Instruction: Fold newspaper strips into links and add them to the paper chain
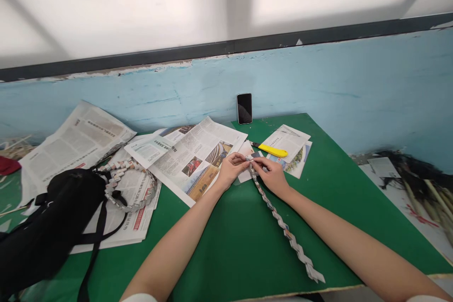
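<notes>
A folded-paper chain (279,221) runs in a zigzag from my fingers down to the near edge of the green table. My left hand (231,168) pinches the far end of this chain between thumb and fingers. From the other side my right hand (271,174) grips the same end, its fingertips almost touching the left ones. The links right at the fingertips are partly hidden. Just beyond my right hand lies a yellow utility knife (273,150). Sheets of newspaper (198,160) spread out beside my left hand.
Cut newspaper pieces (288,144) lie under and behind the knife. A phone (244,108) leans upright on the blue wall. At left are a black bag (71,207) with straps, a coiled paper chain (141,205) and more newspaper (78,141). The green table (339,207) ends at right.
</notes>
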### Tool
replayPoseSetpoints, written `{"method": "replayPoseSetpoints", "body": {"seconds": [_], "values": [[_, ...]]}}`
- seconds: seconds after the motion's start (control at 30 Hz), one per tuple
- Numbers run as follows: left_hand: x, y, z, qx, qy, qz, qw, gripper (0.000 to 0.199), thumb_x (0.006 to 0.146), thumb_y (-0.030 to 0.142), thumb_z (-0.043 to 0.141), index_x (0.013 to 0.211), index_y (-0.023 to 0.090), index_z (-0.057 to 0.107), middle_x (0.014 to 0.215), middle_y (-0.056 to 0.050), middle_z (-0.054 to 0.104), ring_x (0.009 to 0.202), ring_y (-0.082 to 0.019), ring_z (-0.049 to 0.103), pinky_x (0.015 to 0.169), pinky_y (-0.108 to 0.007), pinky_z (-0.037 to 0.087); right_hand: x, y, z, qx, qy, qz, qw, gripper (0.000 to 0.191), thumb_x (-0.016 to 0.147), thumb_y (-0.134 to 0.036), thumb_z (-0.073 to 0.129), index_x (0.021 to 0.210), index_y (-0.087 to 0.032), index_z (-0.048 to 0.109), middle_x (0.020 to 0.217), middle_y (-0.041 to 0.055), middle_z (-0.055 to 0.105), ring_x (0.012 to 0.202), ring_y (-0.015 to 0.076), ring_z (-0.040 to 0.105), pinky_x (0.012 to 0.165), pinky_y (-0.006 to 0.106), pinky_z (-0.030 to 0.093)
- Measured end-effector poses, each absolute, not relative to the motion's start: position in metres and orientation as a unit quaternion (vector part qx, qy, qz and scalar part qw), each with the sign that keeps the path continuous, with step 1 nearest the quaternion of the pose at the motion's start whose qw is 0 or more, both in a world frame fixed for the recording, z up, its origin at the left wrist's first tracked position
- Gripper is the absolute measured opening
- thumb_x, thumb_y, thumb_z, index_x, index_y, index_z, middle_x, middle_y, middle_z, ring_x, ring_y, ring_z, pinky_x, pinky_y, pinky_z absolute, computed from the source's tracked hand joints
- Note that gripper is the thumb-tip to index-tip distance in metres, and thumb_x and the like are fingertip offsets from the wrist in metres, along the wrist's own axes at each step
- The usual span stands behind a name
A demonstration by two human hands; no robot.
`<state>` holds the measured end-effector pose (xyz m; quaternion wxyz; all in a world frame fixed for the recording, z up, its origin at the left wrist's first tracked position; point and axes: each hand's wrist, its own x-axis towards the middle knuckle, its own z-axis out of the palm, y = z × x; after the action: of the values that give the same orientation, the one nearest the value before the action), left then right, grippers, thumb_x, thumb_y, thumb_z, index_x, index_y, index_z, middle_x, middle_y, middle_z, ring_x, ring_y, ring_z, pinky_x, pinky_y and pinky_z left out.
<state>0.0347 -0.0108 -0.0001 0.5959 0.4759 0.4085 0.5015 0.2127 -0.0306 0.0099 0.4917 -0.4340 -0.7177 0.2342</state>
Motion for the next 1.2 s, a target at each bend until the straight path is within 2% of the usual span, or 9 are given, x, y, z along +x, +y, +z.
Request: {"method": "replayPoseSetpoints", "body": {"seconds": [0.8,1.2], "values": [[0.0351,-0.0092,-0.0032,0.471,0.412,0.506,0.594,0.046,0.064,0.041,0.091,0.089,0.016,0.062,0.087,-0.006,0.073,0.083,-0.019,0.071,0.085,-0.033,0.055,0.2123,-0.0305,0.0090,-0.433,-0.716,0.237,0.494,0.023,0.098,-0.040,0.058,0.100,-0.022,0.073,0.086,0.0050,0.075,0.071,0.0202,0.067,0.069,0.033,0.056],[0.0346,-0.0085,-0.0046,0.478,0.402,0.504,0.598,0.040,0.066,0.039,0.090,0.087,0.015,0.066,0.087,-0.006,0.072,0.083,-0.017,0.070,0.085,-0.031,0.055,0.2123,-0.0302,0.0104,-0.432,-0.717,0.242,0.490,0.020,0.098,-0.037,0.059,0.101,-0.022,0.073,0.087,0.0043,0.075,0.071,0.0196,0.067,0.070,0.033,0.055]]}}
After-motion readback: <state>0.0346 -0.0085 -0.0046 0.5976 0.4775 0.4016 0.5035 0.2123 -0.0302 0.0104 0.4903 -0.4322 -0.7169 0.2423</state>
